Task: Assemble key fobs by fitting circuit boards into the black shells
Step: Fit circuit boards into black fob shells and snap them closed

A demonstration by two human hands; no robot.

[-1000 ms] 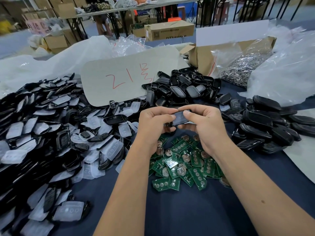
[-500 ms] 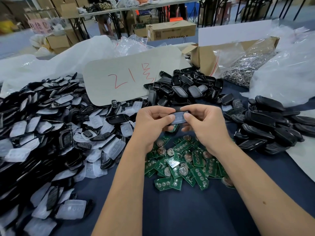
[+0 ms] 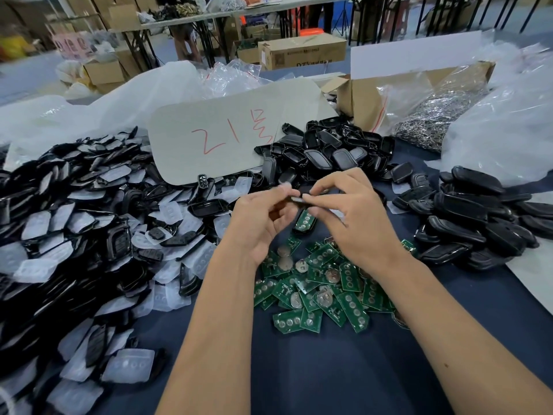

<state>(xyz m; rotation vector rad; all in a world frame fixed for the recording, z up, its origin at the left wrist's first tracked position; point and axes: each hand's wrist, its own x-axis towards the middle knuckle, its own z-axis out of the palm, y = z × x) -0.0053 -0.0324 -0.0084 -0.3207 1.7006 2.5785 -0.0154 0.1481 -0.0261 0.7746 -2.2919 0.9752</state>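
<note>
Above the table's middle, my left hand (image 3: 257, 223) and my right hand (image 3: 356, 217) pinch one black fob shell (image 3: 297, 200) between their fingertips; it is seen edge-on. A shell with a green circuit board in it (image 3: 304, 220) lies on the cloth just below the hands. Beneath my wrists spreads a heap of green circuit boards (image 3: 323, 283), several with round coin cells. Black shells are piled behind the hands (image 3: 326, 151) and at the right (image 3: 475, 217).
A large heap of black frames and translucent button pads (image 3: 74, 235) fills the left side. A grey card marked in red (image 3: 227, 136) leans at the back. A cardboard box with a bag of metal rings (image 3: 434, 115) stands back right, beside plastic bags (image 3: 508, 121). Dark blue cloth (image 3: 314, 369) covers the near table.
The shell, held flat between both hands before, is now turned edge-on. My hands have spread a little apart, and a shell with a green board shows below them.
</note>
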